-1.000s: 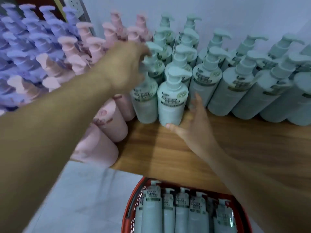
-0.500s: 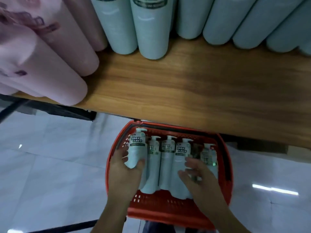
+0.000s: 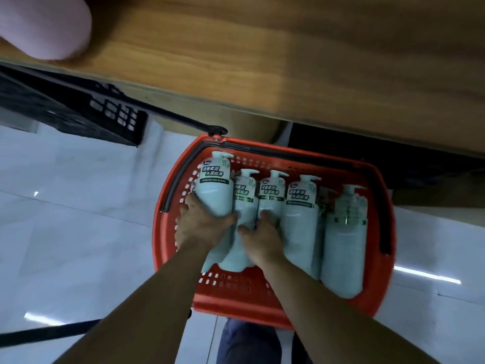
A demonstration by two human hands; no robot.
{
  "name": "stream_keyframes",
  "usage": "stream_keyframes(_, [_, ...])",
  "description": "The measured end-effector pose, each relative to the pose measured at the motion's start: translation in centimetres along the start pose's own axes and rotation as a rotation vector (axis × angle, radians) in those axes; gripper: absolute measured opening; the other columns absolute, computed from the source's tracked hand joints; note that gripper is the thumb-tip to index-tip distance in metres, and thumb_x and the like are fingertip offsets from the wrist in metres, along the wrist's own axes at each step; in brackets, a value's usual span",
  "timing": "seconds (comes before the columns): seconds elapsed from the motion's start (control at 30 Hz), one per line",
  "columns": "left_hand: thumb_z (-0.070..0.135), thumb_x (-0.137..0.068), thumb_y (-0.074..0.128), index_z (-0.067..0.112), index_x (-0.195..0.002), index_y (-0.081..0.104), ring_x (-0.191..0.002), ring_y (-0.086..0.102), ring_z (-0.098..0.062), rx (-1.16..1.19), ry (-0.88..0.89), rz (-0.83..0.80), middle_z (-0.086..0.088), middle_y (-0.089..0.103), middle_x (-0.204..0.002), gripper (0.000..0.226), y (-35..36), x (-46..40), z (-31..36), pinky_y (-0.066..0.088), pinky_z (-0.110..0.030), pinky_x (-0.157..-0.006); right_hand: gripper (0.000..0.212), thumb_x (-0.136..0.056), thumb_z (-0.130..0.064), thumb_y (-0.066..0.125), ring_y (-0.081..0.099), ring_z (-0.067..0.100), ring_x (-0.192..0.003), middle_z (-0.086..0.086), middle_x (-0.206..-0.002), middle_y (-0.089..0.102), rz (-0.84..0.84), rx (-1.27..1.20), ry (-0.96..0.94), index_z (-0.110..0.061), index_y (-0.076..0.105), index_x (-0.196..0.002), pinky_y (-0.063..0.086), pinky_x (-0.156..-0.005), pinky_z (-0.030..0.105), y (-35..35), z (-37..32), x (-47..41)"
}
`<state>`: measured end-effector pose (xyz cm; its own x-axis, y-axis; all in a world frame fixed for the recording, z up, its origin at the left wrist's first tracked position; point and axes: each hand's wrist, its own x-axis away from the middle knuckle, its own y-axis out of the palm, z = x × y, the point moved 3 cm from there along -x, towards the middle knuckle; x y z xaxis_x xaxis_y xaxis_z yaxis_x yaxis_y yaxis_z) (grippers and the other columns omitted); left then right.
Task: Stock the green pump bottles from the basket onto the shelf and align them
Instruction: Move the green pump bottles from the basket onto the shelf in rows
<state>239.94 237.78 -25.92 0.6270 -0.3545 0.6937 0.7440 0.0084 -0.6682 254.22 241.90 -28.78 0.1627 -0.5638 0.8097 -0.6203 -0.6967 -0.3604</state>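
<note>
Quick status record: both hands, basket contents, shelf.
left hand: grips the leftmost green bottle, raised above the others
right hand: fingers curled on the third bottle
basket: red, on the floor, about five green pump bottles lying inside
shelf: wooden, one pink bottle at its left edge

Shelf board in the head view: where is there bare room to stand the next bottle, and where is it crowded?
The wooden shelf shows bare wood from the pink bottle at its left end rightward to the frame edge. The red basket is crowded: green bottles lie side by side, with both hands among them.
</note>
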Motion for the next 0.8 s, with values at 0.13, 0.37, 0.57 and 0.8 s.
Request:
stream_keyframes(0.13, [0.06,-0.051,0.084,0.015,-0.129,0.037,-0.103,0.06,-0.029,0.15,0.039,0.02,-0.006,0.057,-0.117,0.102,-0.2,0.0,-1.5,0.054,-0.045,-0.084,0.079,-0.094,-0.057,0.056,0.033,0.03,-0.145,0.009,-0.158,0.031,0.082,0.161,0.019,-0.01,0.031,-0.153,0.037,-0.111,0.044,0.9,-0.5,-0.5])
stream_keyframes(0.37, [0.044,-0.054,0.087,0.037,-0.112,0.037,-0.086,0.058,0.001,0.418,0.085,0.074,0.02,0.058,-0.096,0.077,-1.5,3.0,-4.7,0.047,-0.027,-0.063,0.093,-0.083,-0.06,0.066,0.036,0.037,-0.141,0.018,-0.153,0.034,0.096,0.188,0.176,-0.009,0.03,-0.152,0.039,-0.111,0.046,1.7,-2.1,-1.2])
stream_keyframes(0.57, [0.045,-0.053,0.089,0.038,-0.114,0.044,-0.081,0.061,0.009,0.478,0.152,0.056,0.019,0.062,-0.098,0.076,-3.3,4.7,-4.2,0.045,-0.012,-0.057,0.081,-0.088,-0.038,0.072,0.039,0.036,-0.136,0.018,-0.15,0.034,0.108,0.292,0.234,-0.006,0.029,-0.148,0.041,-0.106,0.043,3.3,-2.9,-2.0])
stream_keyframes(0.8, [0.058,-0.052,0.078,0.04,-0.117,0.052,-0.085,0.066,0.009,0.628,0.245,0.083,0.024,0.069,-0.098,0.073,-8.1,8.7,-1.8,0.05,-0.014,-0.065,0.09,-0.05,-0.074,0.069,0.066,0.008,-0.108,-0.014,-0.118,0.069,-0.009,-0.027,-0.106,-0.036,0.05,-0.129,0.058,-0.087,0.041,0.8,-3.1,3.8])
